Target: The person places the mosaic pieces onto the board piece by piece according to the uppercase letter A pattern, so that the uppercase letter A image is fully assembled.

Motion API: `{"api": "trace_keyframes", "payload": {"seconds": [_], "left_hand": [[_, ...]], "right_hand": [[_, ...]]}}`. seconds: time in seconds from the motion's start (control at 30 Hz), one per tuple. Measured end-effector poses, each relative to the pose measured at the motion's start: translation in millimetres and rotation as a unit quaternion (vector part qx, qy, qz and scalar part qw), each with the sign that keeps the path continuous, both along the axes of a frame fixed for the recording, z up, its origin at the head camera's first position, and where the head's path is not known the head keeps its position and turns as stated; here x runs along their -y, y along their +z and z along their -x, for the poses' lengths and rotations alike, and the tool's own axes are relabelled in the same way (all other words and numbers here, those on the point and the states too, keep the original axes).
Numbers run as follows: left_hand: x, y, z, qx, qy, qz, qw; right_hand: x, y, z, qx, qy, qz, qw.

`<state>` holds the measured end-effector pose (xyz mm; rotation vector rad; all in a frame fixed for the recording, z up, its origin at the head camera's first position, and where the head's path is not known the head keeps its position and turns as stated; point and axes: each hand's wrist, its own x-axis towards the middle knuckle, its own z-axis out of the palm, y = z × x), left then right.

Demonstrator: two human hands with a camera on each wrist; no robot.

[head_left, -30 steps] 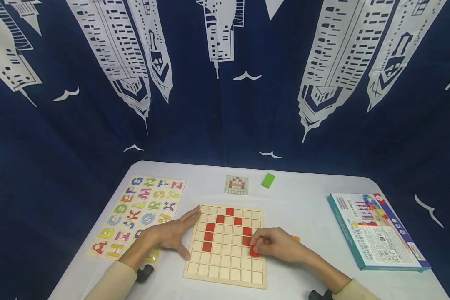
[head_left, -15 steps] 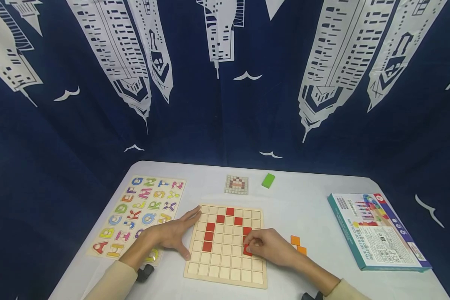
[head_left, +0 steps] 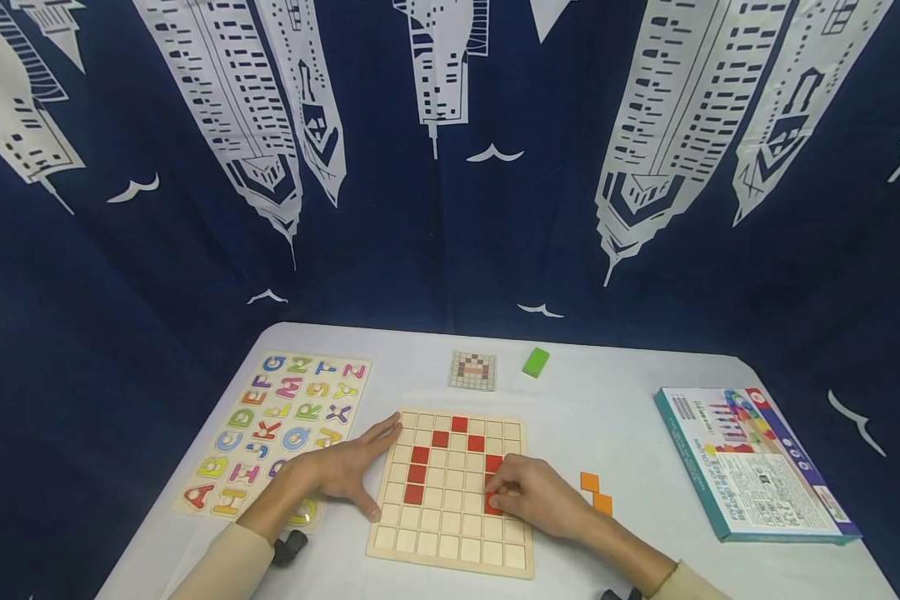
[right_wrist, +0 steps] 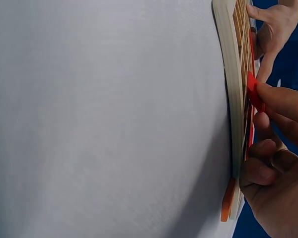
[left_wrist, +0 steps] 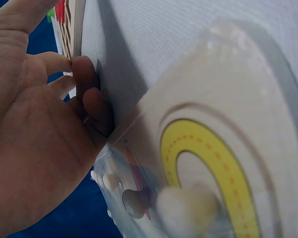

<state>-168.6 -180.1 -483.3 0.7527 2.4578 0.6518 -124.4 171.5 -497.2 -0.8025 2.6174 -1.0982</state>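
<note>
Near the centre of the table lies a square wooden grid board (head_left: 450, 563) with several red tiles set in an arch-like pattern. My right hand (head_left: 536, 497) pinches a red tile (right_wrist: 254, 93) between thumb and index finger over the right-hand red column. In the right wrist view this tile stands tilted against the board, and the fingers partly cover the column. Fingers spread, my left hand (head_left: 348, 471) rests along the board's left edge. A pattern card (head_left: 472, 371) lies behind the board.
A wooden alphabet puzzle (left_wrist: 203, 84) with knobbed letters lies left, close beside my left hand. Orange tiles (head_left: 589, 482) sit right of the board, partly behind my right forearm. Farther off are a green block (head_left: 536, 362) and, at right, a flat box (head_left: 753, 475).
My right hand has moved slightly left with the red tile, from the column's right side onto the cell below the other red tiles. More orange tiles now show. The left hand stays put.
</note>
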Motion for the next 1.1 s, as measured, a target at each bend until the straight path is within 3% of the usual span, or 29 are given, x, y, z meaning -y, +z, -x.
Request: {"api": "trace_keyframes", "payload": {"seconds": [0.43, 1.1], "left_hand": [[0.5, -1.7, 0.5, 0.000, 0.004, -0.004, 1.0000], [1.4, -2.6, 0.4, 0.001, 0.001, -0.007, 1.0000]], "right_hand": [[2.3, 0.0, 0.2, -0.023, 0.004, -0.006, 0.9997], [2.8, -2.3, 1.6, -0.006, 0.006, -0.005, 0.9999]]}}
